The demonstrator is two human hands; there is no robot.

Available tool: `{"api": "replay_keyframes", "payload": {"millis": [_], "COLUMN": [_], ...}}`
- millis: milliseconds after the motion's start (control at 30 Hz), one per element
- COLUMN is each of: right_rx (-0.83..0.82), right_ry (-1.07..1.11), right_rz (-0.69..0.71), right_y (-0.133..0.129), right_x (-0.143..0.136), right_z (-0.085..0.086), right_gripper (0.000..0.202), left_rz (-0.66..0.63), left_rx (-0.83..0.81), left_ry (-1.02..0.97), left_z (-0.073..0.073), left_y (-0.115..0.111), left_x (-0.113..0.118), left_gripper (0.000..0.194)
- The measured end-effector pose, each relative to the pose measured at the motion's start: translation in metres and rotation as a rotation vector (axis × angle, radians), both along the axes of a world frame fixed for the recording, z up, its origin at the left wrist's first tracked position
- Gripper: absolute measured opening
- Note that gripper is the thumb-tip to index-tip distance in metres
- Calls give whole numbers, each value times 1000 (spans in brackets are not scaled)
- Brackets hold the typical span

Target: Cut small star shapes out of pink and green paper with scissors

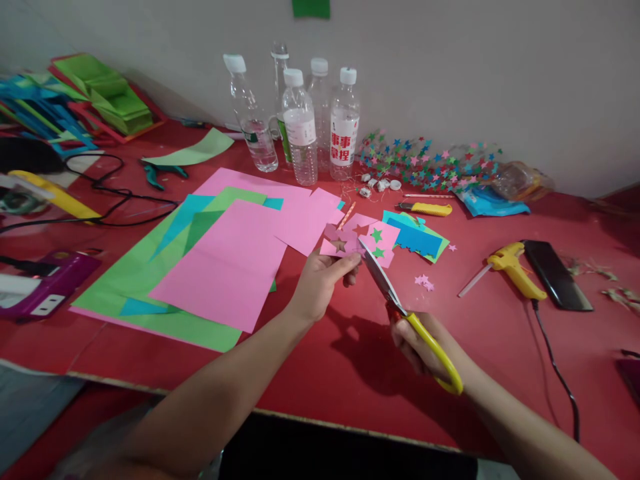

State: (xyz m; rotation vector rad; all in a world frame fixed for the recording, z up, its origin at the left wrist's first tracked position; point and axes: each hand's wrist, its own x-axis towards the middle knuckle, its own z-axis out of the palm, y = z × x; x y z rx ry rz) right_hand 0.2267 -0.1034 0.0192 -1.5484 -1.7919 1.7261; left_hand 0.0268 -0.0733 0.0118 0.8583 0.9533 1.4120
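Observation:
My left hand [320, 283] pinches a small pink piece of paper [329, 248] that has star-shaped holes in it. My right hand [420, 337] is closed around yellow-handled scissors [381, 273], whose blade tips meet the right edge of that paper. Just behind lies another pink paper scrap [390, 230] with green star shapes showing on it. A few loose pink paper stars [425, 283] rest on the red table to the right of the blades. Large pink paper sheets [225, 260] and green sheets [120, 287] overlap left of my left hand.
Several plastic bottles [345, 127] stand by the wall, beside a heap of small coloured stars [425, 163]. A yellow cutter knife [427, 209], blue paper [414, 238], a yellow glue gun [517, 270] and a black phone [557, 275] lie rightward. Pliers [163, 175] and a power strip [47, 283] lie leftward.

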Motion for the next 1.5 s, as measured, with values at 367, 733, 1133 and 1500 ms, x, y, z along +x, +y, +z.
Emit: {"api": "replay_keyframes", "payload": {"millis": [367, 733, 1133, 1500], "right_rx": [2, 5, -37, -53], "right_ry": [-1, 21, 50, 84], "right_rz": [3, 12, 24, 29], "right_y": [1, 2, 3, 1], "right_x": [0, 3, 6, 5], "right_z": [0, -3, -6, -11], "right_gripper": [49, 46, 45, 47], "left_rz": [17, 10, 138, 72], "left_rx": [-34, -36, 57, -25], "left_ry": [-7, 23, 28, -97], "left_z": [0, 5, 13, 14], "left_y": [2, 1, 4, 5], "left_x": [0, -2, -10, -8], "left_gripper": [17, 21, 16, 13]}}
